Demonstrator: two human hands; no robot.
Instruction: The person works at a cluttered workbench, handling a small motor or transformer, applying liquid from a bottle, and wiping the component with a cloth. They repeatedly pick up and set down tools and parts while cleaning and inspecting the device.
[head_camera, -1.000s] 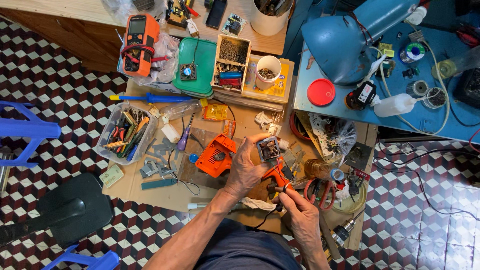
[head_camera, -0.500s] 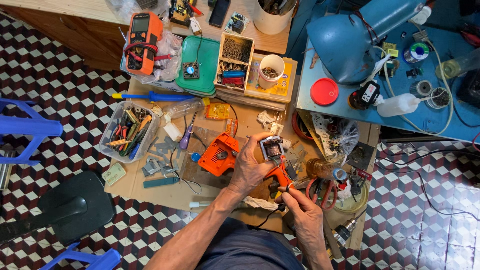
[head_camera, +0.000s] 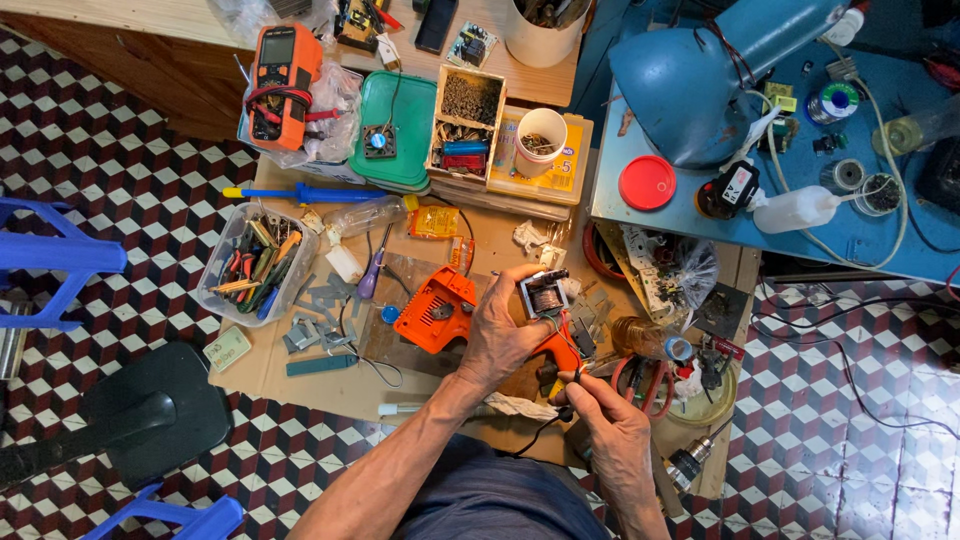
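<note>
The left hand (head_camera: 505, 335) is closed around an orange tool (head_camera: 553, 340) with a small transformer (head_camera: 545, 298) at its upper end, held just above the surface (head_camera: 300, 375) and just right of the orange shell (head_camera: 436, 312), which I take as landmark. The right hand (head_camera: 612, 430) sits below and right of the shell, fingertips pinched on a thin dark wire (head_camera: 563, 400) at the tool's lower end. Judged handling: the transformer's metal core and copper winding likely make the piece top-heavy for its size; the body is rigid plastic, so the orange handle is the safe place to hold. The winding and fine leads look fragile and should not be squeezed or tugged. Appearance: bright orange body, grey laminated frame, reddish-brown coil at centre. The loose shell lies flat on the surface, apart from both hands, with grey metal strips (head_camera: 315, 315) to its left.
</note>
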